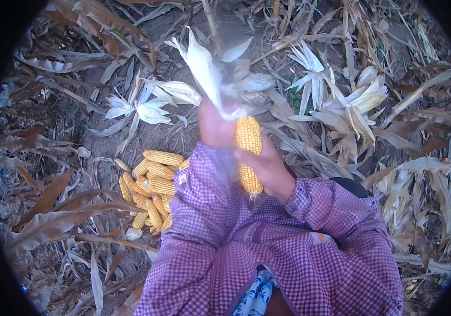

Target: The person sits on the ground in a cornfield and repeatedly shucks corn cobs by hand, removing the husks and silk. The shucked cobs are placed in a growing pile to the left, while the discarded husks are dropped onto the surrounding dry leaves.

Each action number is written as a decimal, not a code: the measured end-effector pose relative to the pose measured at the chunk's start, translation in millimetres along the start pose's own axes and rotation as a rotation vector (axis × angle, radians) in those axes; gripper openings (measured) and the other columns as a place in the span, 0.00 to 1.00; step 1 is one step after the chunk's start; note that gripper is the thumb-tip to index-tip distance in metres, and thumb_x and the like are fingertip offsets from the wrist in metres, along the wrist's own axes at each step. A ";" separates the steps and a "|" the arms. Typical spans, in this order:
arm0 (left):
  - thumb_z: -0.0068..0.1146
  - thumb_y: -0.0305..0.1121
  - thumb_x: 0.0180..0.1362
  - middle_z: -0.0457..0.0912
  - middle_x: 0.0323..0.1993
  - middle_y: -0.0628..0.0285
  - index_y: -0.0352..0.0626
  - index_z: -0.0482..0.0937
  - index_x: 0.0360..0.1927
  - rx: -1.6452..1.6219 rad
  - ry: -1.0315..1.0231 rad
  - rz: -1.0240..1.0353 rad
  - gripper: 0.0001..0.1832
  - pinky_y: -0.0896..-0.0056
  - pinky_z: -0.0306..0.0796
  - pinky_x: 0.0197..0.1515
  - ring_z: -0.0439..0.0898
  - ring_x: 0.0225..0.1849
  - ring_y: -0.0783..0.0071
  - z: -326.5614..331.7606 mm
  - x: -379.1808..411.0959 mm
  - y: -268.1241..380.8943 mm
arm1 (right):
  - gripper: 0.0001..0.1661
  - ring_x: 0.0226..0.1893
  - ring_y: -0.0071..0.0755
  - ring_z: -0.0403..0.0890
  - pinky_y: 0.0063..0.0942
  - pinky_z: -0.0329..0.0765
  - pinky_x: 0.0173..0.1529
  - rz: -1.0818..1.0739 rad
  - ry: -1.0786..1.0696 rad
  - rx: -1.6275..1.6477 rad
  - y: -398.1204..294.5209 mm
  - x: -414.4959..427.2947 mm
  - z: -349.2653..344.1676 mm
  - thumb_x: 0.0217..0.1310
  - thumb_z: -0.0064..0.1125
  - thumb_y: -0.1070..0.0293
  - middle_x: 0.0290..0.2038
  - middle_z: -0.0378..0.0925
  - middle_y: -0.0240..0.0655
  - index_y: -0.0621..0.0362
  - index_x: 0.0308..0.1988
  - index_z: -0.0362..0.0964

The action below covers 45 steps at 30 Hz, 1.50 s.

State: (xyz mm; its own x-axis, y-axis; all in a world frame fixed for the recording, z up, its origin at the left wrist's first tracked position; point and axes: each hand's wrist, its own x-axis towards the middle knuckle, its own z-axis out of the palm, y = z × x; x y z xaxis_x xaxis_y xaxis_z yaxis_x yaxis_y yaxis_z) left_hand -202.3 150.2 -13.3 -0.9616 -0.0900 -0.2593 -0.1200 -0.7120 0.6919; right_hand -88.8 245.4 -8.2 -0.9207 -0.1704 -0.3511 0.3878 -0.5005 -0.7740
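My right hand (pixel 271 168) is wrapped around a bare yellow corn cob (pixel 249 138), its silk end pointing down towards my lap. At the cob's upper end is my left hand (pixel 218 124), blurred, closed on pale corn husk (pixel 203 67) that stands up above it; the husk still meets the cob's base. Left of my left sleeve lies a pile of husked yellow corn cobs (pixel 154 189) on the soil. Just beyond my hands, an ear in dry husk (pixel 255 83) rests on the ground, partly blurred.
Opened empty husks (pixel 150 106) lie ahead to the left, with more white husks (pixel 314 75) and a husk bunch (pixel 362 102) ahead to the right. Dry corn stalks and brown leaves (pixel 47 193) cover the ground all around. A dark rounded object (pixel 350 187) shows beside my right sleeve.
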 end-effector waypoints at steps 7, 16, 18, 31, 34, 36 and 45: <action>0.42 0.35 0.67 0.58 0.09 0.69 0.44 0.69 0.27 -0.588 -0.101 -0.167 0.12 0.71 0.61 0.21 0.59 0.10 0.77 -32.9 40.2 16.8 | 0.29 0.30 0.31 0.81 0.25 0.80 0.33 0.379 -0.344 -0.265 4.4 -3.4 -17.3 0.60 0.60 0.59 0.37 0.75 0.38 0.62 0.54 0.60; 0.59 0.49 0.60 0.70 0.61 0.55 0.39 0.64 0.65 0.429 -0.214 0.147 0.35 0.57 0.65 0.62 0.71 0.60 0.63 1.1 6.1 7.6 | 0.46 0.47 0.48 0.79 0.37 0.74 0.49 0.015 -0.247 -1.057 27.0 24.9 -75.1 0.50 0.65 0.45 0.48 0.74 0.57 0.74 0.53 0.60; 0.63 0.52 0.56 0.65 0.65 0.52 0.36 0.58 0.68 0.839 -0.505 0.161 0.44 0.58 0.61 0.65 0.68 0.63 0.59 25.5 -10.4 -5.2 | 0.43 0.47 0.45 0.79 0.36 0.74 0.51 -0.006 -0.133 -0.730 20.3 31.4 -82.7 0.54 0.64 0.48 0.49 0.74 0.53 0.72 0.56 0.59; 0.70 0.41 0.49 0.80 0.38 0.55 0.32 0.70 0.49 1.317 -0.217 0.228 0.30 0.68 0.75 0.40 0.81 0.36 0.69 -54.5 -12.6 49.6 | 0.28 0.58 0.39 0.72 0.33 0.71 0.61 -0.220 -0.065 -0.686 -72.9 22.3 -80.3 0.61 0.60 0.65 0.56 0.70 0.45 0.66 0.57 0.66; 0.72 0.45 0.45 0.82 0.39 0.45 0.36 0.70 0.51 1.967 -0.137 0.324 0.35 0.56 0.75 0.42 0.82 0.40 0.50 -129.7 -35.3 106.0 | 0.22 0.49 0.31 0.78 0.28 0.74 0.54 -0.188 0.055 -0.527 -90.6 24.8 -105.7 0.62 0.58 0.66 0.47 0.77 0.38 0.65 0.54 0.70; 0.71 0.46 0.44 0.82 0.39 0.43 0.38 0.68 0.52 2.292 -0.019 -0.020 0.36 0.52 0.74 0.45 0.81 0.43 0.46 -175.2 -62.4 117.4 | 0.20 0.44 0.27 0.79 0.26 0.75 0.50 -0.104 0.172 -0.450 -99.8 25.2 -121.2 0.62 0.58 0.66 0.44 0.78 0.35 0.64 0.52 0.71; 0.69 0.40 0.47 0.76 0.53 0.52 0.44 0.70 0.52 2.531 -0.015 -0.947 0.30 0.49 0.71 0.54 0.77 0.55 0.53 -330.1 -141.8 80.3 | 0.20 0.35 0.24 0.79 0.25 0.75 0.37 0.172 0.336 -0.715 -41.4 104.1 -206.7 0.58 0.59 0.65 0.38 0.79 0.32 0.62 0.48 0.74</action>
State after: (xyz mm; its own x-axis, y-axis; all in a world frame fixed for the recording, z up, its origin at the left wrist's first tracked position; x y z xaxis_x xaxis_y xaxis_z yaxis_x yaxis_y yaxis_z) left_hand 5.9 -124.1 -143.4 -0.5637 -0.3896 -0.7283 -0.1247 0.9118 -0.3913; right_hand -191.6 423.8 -121.6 -0.8273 0.1253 -0.5477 0.5618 0.1930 -0.8045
